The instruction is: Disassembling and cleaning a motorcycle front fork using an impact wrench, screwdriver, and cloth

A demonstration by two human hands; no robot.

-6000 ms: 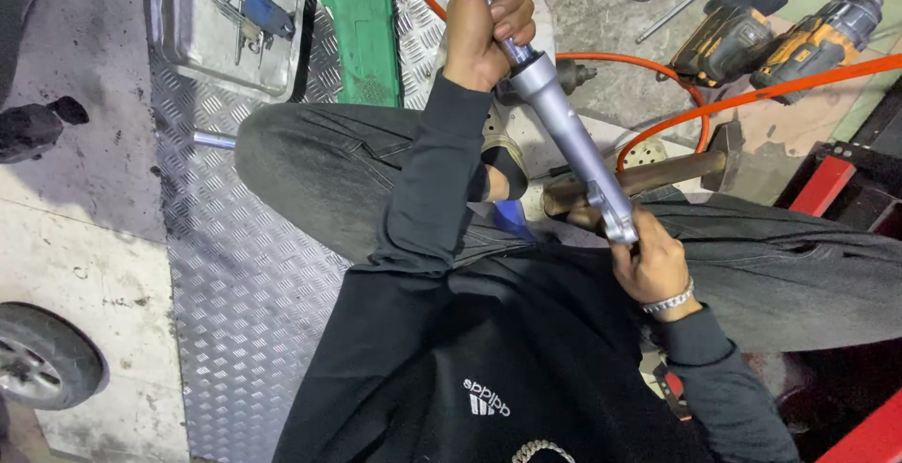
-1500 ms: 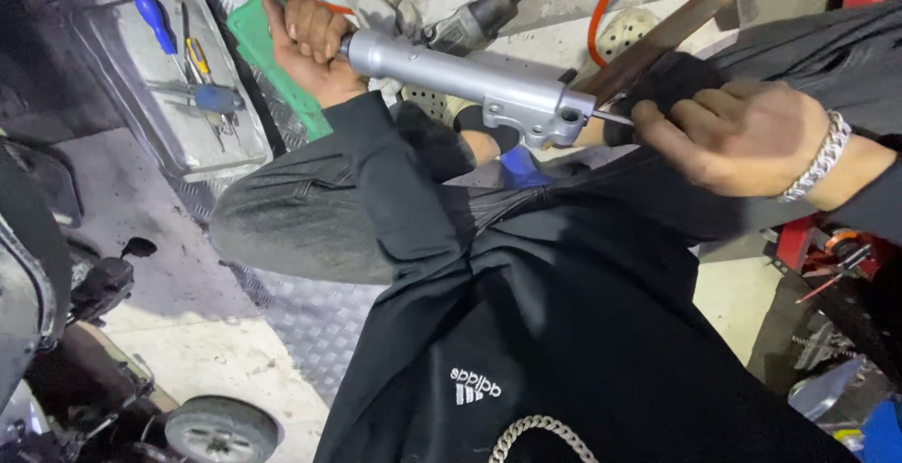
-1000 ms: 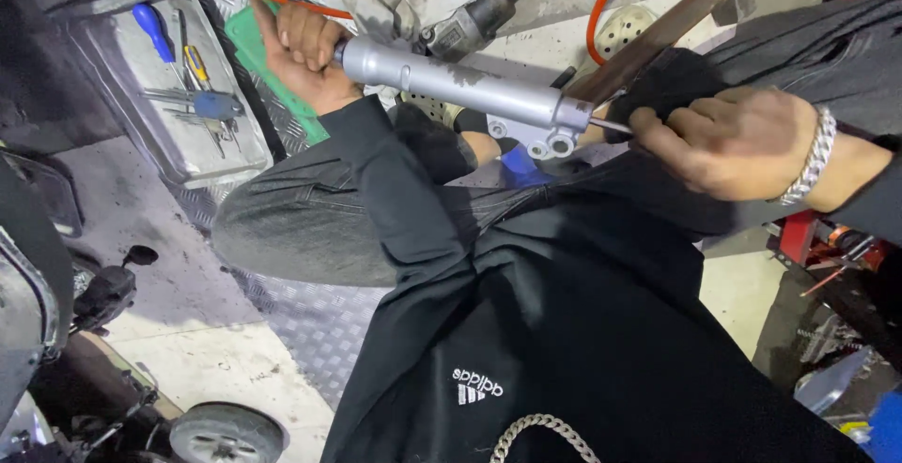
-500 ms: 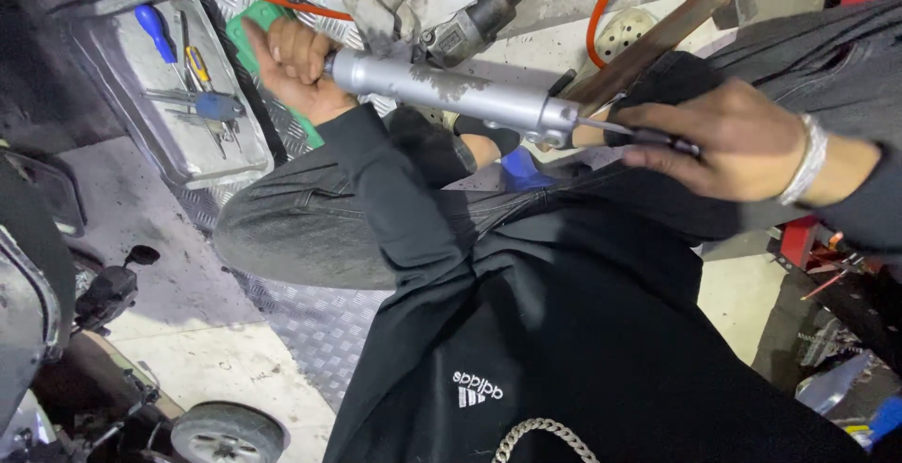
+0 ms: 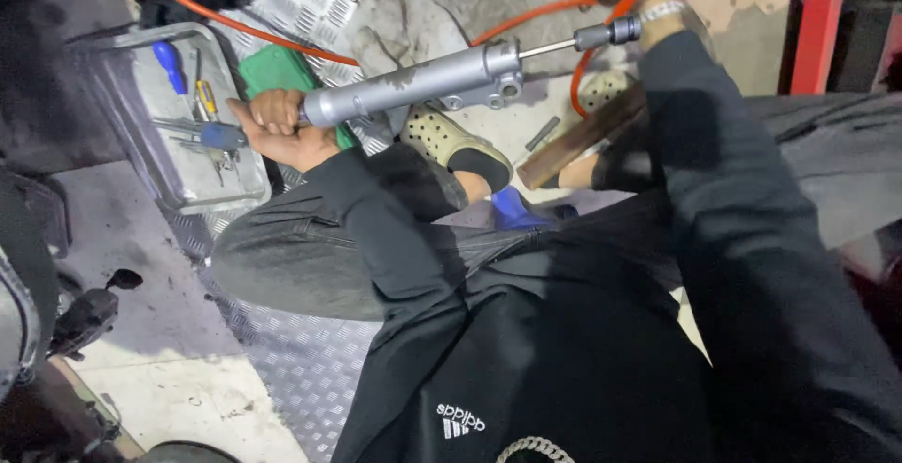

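My left hand grips the left end of a long grey metal cylinder that lies almost level above my lap. A thin bright rod sticks out of its right end and finishes in a dark fitting. My right hand is at that fitting near the top edge. Only the wrist with a metal bracelet shows past the black sleeve, so its grip is hidden. I sit on the floor in dark clothes, one beige clog under the cylinder.
A metal tray with blue-handled screwdrivers lies at the left. A green pad, an orange hose, a grey rag and a wooden handle lie around my feet. Chequer plate covers the floor; a red stand is at the right.
My right hand moved up and away to the upper right, and the thin rod now shows drawn out of the cylinder. The left hand kept its grip.
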